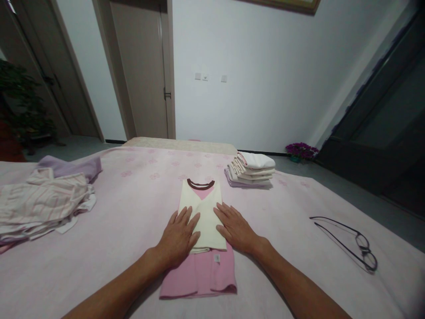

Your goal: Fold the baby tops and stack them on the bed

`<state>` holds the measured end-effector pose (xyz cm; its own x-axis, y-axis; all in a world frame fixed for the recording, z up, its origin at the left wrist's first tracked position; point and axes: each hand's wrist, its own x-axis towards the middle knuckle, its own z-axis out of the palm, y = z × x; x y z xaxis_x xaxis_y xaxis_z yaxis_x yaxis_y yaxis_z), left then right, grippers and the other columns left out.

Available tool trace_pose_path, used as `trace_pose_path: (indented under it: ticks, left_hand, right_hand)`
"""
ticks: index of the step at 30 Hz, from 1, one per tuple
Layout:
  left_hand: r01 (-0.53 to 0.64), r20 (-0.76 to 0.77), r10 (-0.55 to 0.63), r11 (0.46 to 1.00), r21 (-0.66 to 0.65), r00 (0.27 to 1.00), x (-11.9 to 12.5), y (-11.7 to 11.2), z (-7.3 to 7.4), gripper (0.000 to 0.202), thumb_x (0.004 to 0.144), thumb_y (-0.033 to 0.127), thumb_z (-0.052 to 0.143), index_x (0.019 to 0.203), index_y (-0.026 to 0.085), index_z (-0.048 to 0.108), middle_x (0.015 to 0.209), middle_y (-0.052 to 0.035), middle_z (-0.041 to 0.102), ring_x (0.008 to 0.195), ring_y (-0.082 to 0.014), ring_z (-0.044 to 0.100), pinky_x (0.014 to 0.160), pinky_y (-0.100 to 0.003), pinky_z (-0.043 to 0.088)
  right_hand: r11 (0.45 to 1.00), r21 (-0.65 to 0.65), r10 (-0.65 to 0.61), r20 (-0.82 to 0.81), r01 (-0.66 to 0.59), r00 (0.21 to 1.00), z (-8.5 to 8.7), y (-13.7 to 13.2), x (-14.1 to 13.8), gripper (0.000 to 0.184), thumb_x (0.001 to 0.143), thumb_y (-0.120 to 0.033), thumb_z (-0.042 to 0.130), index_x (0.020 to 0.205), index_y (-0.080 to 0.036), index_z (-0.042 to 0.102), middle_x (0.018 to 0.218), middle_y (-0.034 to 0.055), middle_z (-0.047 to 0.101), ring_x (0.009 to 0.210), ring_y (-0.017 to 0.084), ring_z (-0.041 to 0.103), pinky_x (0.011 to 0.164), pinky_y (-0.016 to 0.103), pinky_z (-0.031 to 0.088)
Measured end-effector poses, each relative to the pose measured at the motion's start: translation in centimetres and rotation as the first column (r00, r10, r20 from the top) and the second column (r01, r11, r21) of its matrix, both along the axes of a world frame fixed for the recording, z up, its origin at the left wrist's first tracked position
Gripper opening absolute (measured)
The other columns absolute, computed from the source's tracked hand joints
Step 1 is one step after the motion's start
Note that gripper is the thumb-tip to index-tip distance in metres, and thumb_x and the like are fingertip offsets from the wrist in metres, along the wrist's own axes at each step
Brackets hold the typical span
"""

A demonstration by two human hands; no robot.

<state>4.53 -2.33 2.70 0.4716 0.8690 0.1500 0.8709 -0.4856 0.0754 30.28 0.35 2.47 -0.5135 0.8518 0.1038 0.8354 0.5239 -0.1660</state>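
A pink and cream shirt (206, 230) with a dark brown collar lies partly folded on the pink bedspread (133, 212) in front of me. Its cream sleeves are laid inward over the body, and the pink lower part (186, 279) spreads toward me with a small white label. My left hand (179, 235) rests flat on the shirt's left side, fingers apart. Across from it, my right hand (237, 228) lies flat on the right edge, its fingers stretched over the cream cloth. Neither hand grips the fabric.
A neat stack of folded clothes (254, 168) stands at the far right of the shirt. Loose clothes, striped (46, 199) and purple (73, 168), are heaped at the left. Black-framed glasses (361, 248) lie at the right. Beyond are a door (139, 66) and purple flowers (300, 150).
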Motion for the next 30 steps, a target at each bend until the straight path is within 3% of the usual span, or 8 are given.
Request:
trace_pose_path:
  ticks: [9,19,30]
  left_hand:
    - [-0.001,0.016,0.001,1.0,-0.024,1.0,-0.1,0.0,-0.2,0.054,0.101,0.042,0.038,0.152,0.024,0.039,0.161,-0.0145,0.03,0.149,-0.0303,0.026,0.119,-0.054,0.023]
    - [0.011,0.01,-0.011,1.0,0.003,1.0,-0.3,-0.1,-0.2,0.053,0.102,0.043,0.037,0.151,0.024,0.04,0.159,-0.0139,0.034,0.148,-0.0303,0.029,0.118,-0.054,0.026]
    - [0.011,0.028,-0.011,1.0,-0.01,1.0,-0.3,-0.3,-0.2,0.052,0.101,0.04,0.037,0.15,0.024,0.042,0.159,-0.0141,0.035,0.148,-0.0311,0.029,0.117,-0.055,0.026]
  right_hand:
    - [0.999,-0.032,0.02,0.009,-0.019,1.0,0.9,-0.5,-0.1,0.063,0.1,-0.049,0.039,0.155,-0.02,0.031,0.163,0.01,0.024,0.151,0.025,0.019,0.123,0.048,0.016]
    - [0.989,-0.073,0.126,0.004,-0.126,0.992,1.6,-1.1,-0.4,0.073,0.097,-0.059,0.043,0.157,-0.02,0.027,0.163,0.0116,0.023,0.152,0.026,0.016,0.123,0.05,0.013]
    - [0.983,-0.043,0.178,-0.041,-0.179,0.983,1.1,-0.9,-0.1,0.078,0.094,-0.065,0.044,0.157,-0.022,0.027,0.162,0.0128,0.024,0.15,0.028,0.02,0.121,0.052,0.018]
